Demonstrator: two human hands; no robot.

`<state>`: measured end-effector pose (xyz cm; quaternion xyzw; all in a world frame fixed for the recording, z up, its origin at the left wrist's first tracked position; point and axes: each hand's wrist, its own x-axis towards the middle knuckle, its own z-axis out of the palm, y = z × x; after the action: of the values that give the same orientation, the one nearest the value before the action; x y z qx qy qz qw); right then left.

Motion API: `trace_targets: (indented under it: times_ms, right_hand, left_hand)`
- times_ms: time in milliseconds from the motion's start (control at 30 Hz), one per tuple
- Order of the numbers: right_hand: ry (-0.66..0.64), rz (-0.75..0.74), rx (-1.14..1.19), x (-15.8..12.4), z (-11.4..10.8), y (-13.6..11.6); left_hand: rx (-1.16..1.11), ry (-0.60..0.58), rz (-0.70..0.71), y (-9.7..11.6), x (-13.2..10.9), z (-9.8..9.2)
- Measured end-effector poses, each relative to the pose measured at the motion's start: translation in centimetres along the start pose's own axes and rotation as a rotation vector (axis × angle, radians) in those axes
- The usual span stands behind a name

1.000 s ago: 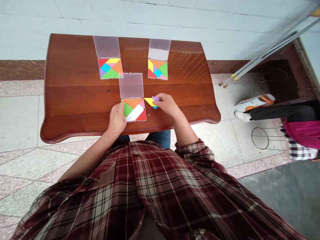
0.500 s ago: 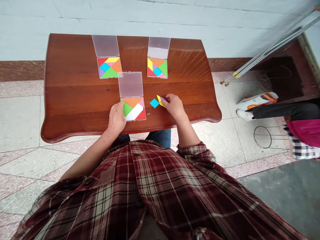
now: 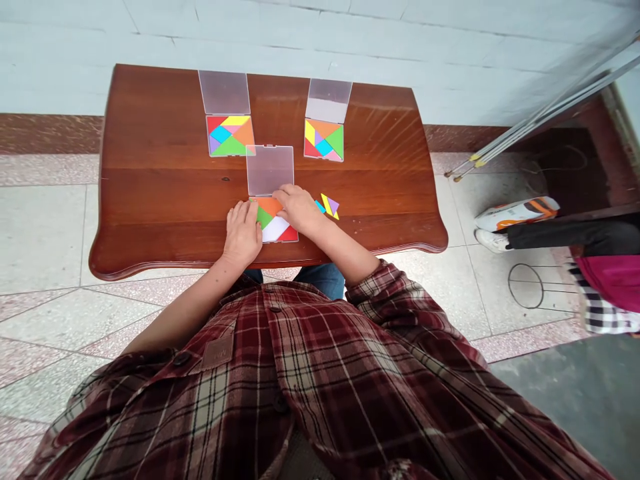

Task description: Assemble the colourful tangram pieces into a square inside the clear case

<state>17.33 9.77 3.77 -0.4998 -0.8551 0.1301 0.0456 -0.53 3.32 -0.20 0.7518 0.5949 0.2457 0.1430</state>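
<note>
The tray point(image 3: 275, 229), near the counter point(image 3: 150, 200) front edge, is being pressed by the left hand point(image 3: 243, 230), grip flat and empty, seemingly to steady it, while the right hand point(image 3: 300, 208) is being held over its far corner, grip state unclear, loose pieces point(image 3: 329, 205) just beside.

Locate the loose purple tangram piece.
In the head view, the purple piece lies on the wooden table, beside a yellow piece, right of the right hand.

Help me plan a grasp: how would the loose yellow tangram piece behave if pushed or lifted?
The yellow piece looks thin and flat, so probably stiff and light. On the glossy wooden table it would likely slide, not roll. Pushed, it may nudge the purple piece lying against it.
</note>
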Motion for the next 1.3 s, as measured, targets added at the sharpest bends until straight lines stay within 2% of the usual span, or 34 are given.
trace_targets:
  times_ms: [333, 633, 867, 933, 1000, 1100, 1200, 1300]
  right_hand:
    - [0.112, -0.199, -0.091, -0.7, 1.0, 1.7]
    - [0.180, -0.222, -0.034, -0.3, 0.4, 2.2]
    - [0.007, -0.101, -0.067, 1.0, -0.7, 0.5]
    - [0.039, -0.076, -0.023, 1.0, -1.1, 0.5]
    - [0.129, 0.000, 0.056, 0.7, -1.6, 1.1]
    - [0.269, 0.232, 0.217, -0.4, -2.5, 3.9]
    - [0.340, 0.474, 0.428, -2.2, -2.9, 8.2]
    - [0.388, 0.611, 0.612, -4.4, -2.7, 11.9]
  left_hand:
    - [0.014, -0.053, -0.032, 0.5, 0.1, -0.1]
    - [0.017, -0.032, -0.008, 0.2, 0.1, -0.1]
    - [-0.037, 0.008, 0.000, -0.2, 0.1, 0.3]
    - [-0.049, 0.017, -0.001, -0.2, 0.1, 0.2]
    - [-0.049, 0.019, 0.001, -0.3, 0.1, 0.2]
    - [-0.047, 0.024, 0.010, -0.4, 0.2, 0.2]
    - [-0.057, 0.031, 0.013, -0.4, 0.3, 0.2]
    - [-0.057, 0.029, 0.007, -0.4, 0.3, 0.1]
